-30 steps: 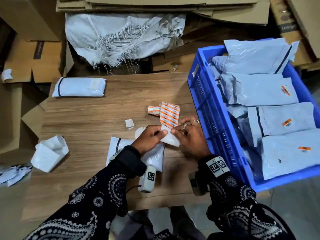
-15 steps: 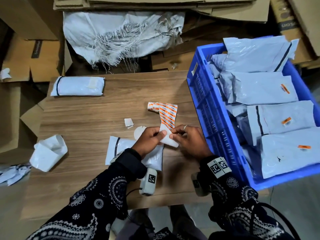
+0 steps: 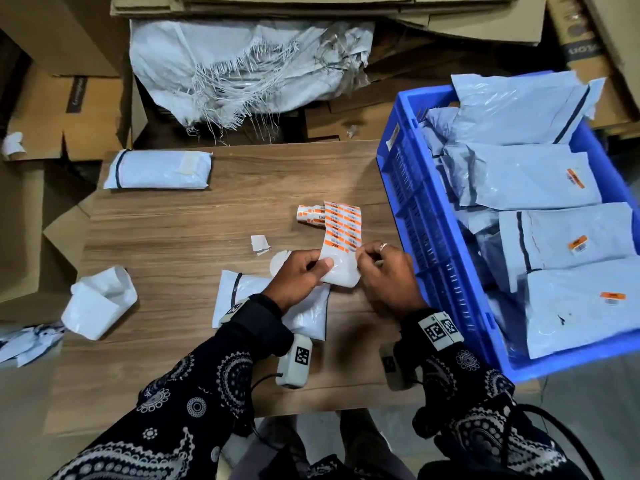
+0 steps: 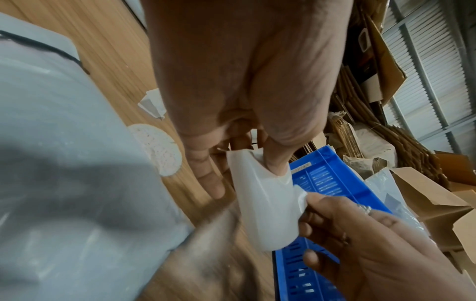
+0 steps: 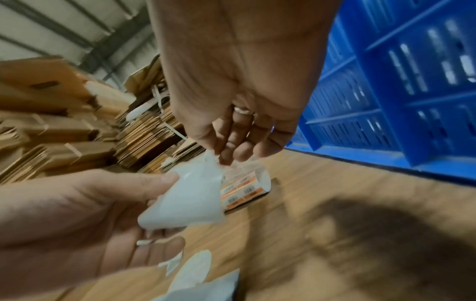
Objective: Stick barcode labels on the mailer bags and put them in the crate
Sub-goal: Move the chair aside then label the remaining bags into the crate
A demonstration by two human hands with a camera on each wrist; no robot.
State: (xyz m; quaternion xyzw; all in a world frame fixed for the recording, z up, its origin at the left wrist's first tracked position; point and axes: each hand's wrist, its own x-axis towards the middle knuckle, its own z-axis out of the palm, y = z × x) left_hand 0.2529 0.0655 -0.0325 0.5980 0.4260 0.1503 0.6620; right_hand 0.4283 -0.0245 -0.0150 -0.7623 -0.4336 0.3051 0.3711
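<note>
A strip of orange barcode labels on white backing runs from a small roll on the wooden table up into both hands. My left hand pinches the bare white end of the backing. My right hand pinches the strip's right edge with thumb and fingertips. A white mailer bag lies flat on the table under my left wrist. Another mailer bag lies at the table's far left corner. The blue crate stands at the right, holding several labelled bags.
Crumpled white backing paper lies at the table's left, with a small paper scrap and a round white pad near my hands. Flattened cardboard and a frayed woven sack are piled behind the table.
The label strip has been drawn out straighter from the roll toward my hands. Both hands keep their hold and have shifted only slightly.
</note>
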